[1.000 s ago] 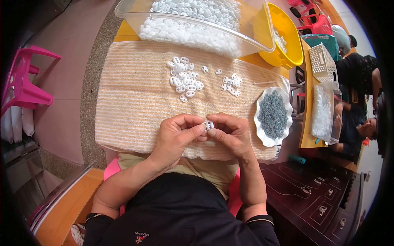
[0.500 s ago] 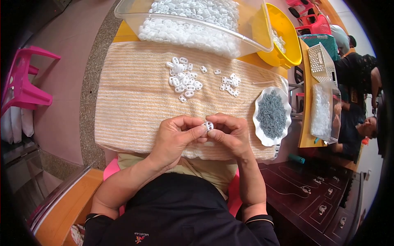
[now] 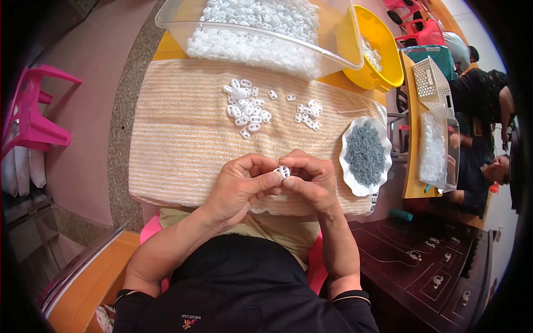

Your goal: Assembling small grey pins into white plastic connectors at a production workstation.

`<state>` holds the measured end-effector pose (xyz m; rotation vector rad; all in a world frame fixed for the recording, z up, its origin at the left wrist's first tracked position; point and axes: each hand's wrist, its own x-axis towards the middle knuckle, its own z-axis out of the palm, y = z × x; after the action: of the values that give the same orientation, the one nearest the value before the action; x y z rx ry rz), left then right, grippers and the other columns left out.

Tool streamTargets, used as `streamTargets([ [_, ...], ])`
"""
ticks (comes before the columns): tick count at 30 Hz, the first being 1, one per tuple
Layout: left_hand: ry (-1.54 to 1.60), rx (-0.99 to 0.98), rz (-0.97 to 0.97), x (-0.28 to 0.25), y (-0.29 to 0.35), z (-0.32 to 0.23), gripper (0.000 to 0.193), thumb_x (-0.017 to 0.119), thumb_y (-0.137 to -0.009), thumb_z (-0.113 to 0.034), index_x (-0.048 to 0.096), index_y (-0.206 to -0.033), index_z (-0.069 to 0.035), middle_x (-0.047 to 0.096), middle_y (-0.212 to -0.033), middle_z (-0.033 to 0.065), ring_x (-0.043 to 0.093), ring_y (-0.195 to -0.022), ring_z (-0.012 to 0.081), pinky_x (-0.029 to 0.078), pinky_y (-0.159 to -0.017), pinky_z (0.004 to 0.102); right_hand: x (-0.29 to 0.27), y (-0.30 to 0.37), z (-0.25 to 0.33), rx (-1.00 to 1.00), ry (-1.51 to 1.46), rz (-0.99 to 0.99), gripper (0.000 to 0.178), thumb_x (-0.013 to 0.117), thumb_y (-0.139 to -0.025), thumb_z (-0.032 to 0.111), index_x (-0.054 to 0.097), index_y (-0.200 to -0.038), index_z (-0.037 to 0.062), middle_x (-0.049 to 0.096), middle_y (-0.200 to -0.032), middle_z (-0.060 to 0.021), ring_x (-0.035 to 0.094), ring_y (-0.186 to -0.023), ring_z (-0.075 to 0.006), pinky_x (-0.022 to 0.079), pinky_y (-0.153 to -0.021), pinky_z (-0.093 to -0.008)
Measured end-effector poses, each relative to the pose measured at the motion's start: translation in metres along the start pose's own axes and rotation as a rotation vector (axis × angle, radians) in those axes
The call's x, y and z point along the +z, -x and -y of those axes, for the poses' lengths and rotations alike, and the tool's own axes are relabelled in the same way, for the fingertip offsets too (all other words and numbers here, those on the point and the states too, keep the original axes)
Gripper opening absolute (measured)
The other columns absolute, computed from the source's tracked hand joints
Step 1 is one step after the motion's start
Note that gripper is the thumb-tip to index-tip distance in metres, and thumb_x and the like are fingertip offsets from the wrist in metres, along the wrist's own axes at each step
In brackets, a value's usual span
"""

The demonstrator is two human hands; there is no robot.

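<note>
Between my two hands, above the near part of the striped towel (image 3: 172,139), is a small white plastic piece with holes (image 3: 284,172). My left hand (image 3: 242,180) pinches its left side with thumb and forefinger. On its other side, the thumb and forefinger of my right hand (image 3: 308,180) close on it too; the fingertips partly cover it. Farther off on the towel lies a pile of white oval pieces with holes (image 3: 244,105). Smaller white two-hole pieces (image 3: 307,114) are grouped to its right. A scalloped white dish (image 3: 348,180) holds many small grey parts (image 3: 366,152).
A clear plastic bin (image 3: 333,61) full of white pieces stands at the far edge, beside a yellow basin (image 3: 391,77). Off to the right, another table (image 3: 411,166) carries a white basket (image 3: 432,83) and a clear box; people sit there. A pink stool (image 3: 39,122) stands left.
The white piece has turned slightly between my fingertips. Both hands stay almost in place, and the towel and things on it appear shifted a little in the picture.
</note>
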<state>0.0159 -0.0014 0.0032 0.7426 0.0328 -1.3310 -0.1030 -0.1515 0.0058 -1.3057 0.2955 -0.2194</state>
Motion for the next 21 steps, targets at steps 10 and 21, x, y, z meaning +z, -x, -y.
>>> streamTargets([
  [10, 0.055, -0.001, 0.114, -0.002, 0.002, -0.002, 0.010, 0.067, -0.087, -0.004, 0.057, -0.087, -0.004, 0.063, -0.085, 0.0051, 0.064, -0.077, 0.0139, 0.056, -0.071, 0.0257, 0.012, 0.002, 0.005, -0.053, -0.036, -0.018, 0.031, 0.071, -0.079, -0.004, 0.066, -0.110, -0.0007, 0.058, -0.097, -0.0094, 0.059, -0.088, -0.0152, 0.048, -0.077, -0.0256],
  [21, 0.053, 0.047, 0.147, 0.000, 0.003, 0.002, 0.009, 0.067, -0.087, -0.003, 0.058, -0.085, -0.004, 0.062, -0.082, 0.0033, 0.062, -0.077, 0.0120, 0.055, -0.072, 0.0258, 0.012, 0.004, 0.008, -0.113, 0.163, 0.024, 0.028, 0.071, -0.080, -0.001, 0.066, -0.108, -0.0024, 0.058, -0.096, -0.0082, 0.057, -0.086, -0.0130, 0.046, -0.074, -0.0232],
])
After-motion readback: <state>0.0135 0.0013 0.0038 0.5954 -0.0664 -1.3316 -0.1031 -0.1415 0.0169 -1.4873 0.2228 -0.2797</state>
